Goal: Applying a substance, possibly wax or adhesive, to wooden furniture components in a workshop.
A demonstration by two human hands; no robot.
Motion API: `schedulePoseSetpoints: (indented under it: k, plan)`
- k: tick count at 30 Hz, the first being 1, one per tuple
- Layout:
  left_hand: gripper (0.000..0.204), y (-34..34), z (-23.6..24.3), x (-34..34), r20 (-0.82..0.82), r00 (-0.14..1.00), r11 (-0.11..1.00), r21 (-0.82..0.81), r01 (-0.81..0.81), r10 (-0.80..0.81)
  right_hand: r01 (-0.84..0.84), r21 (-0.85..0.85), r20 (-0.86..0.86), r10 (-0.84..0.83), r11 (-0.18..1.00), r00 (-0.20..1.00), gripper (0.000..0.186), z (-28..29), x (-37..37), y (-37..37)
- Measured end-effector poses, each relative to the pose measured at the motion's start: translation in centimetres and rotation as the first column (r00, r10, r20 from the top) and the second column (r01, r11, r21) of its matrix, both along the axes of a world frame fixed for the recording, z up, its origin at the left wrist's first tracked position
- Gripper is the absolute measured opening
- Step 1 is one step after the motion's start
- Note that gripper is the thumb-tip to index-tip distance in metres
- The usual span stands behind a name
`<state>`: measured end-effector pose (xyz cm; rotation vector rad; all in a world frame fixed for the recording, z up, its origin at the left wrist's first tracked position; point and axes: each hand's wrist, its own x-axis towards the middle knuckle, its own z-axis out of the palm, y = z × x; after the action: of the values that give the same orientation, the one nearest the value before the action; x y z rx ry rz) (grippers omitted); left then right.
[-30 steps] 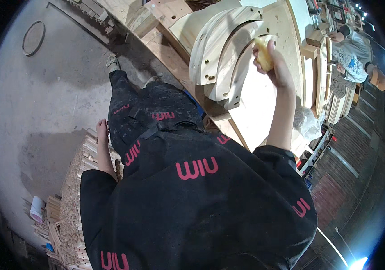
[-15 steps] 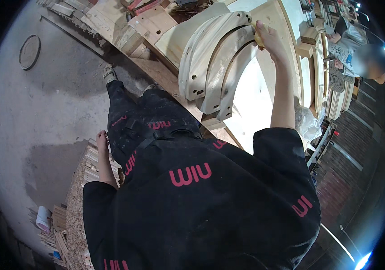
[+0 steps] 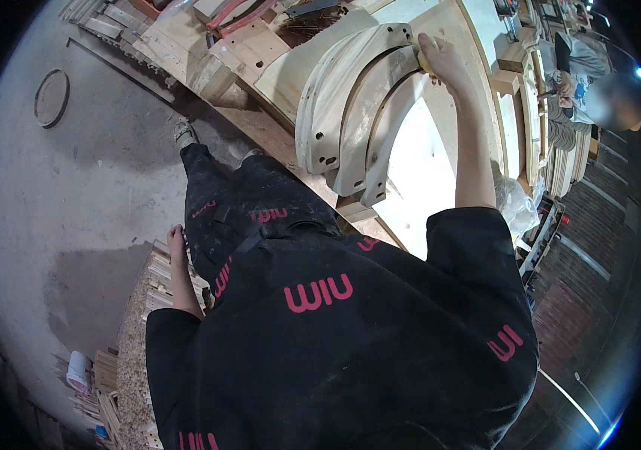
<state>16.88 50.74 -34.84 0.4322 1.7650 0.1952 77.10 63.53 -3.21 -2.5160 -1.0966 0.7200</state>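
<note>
Curved wooden pieces (image 3: 356, 120) with holes at their ends lie side by side on a pale board. My right hand (image 3: 442, 61) reaches to their far right ends. Its fingers are closed round a small yellow pad (image 3: 426, 63), mostly hidden by the hand, which rests at the tip of the pieces. Beside my leg hangs my left hand (image 3: 176, 241), away from the bench. Its fingers are curled in, and nothing shows in them.
Red-handled tools (image 3: 239, 16) lie at the bench's back left. A clear plastic bag (image 3: 515, 206) sits right of my arm. Across the bench stands another person (image 3: 586, 79) near stacked curved pieces. A ring (image 3: 52, 98) lies on the floor, and wood strips (image 3: 163, 274) are stacked at lower left.
My right hand has shifted slightly left at the ends of the curved pieces, the yellow pad still in it. My left hand hangs slightly lower in the picture.
</note>
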Motion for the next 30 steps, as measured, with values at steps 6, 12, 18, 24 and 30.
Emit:
schedulePoseSetpoints:
  k: [6, 12, 18, 24, 30]
  plan:
    - [0.023, 0.1, 0.2, 0.1, 0.033, 0.999, 1.0, 0.007, 0.019, -0.02, 0.03, -0.04, 0.015, -0.029, 0.999, 0.999, 0.042, -0.2, 0.3, 0.5]
    - [0.022, -0.1, -0.4, 0.1, 0.065, 0.998, 1.0, 0.002, 0.012, -0.012, 0.108, 0.036, -0.003, -0.108, 0.993, 0.994, 0.049, -1.2, 1.8, 0.0]
    - [0.027, 0.3, 0.5, 1.3, -0.026, 0.999, 0.999, 0.007, 0.04, -0.04, 0.262, 0.013, -0.426, -0.231, 0.965, 0.874, 0.047, 1.0, 2.6, -3.0]
    - [0.028, 1.2, 0.9, 2.6, 0.01, 0.999, 0.998, 0.048, 0.046, -0.046, 0.262, -0.023, -0.394, -0.249, 0.965, 0.885, 0.049, 0.4, 4.3, -7.5]
    - [0.028, 1.3, -0.2, 2.1, 0.0, 0.993, 0.992, 0.05, 0.119, -0.119, 0.267, 0.015, -0.305, -0.25, 0.964, 0.919, 0.047, -0.5, 4.3, -9.1]
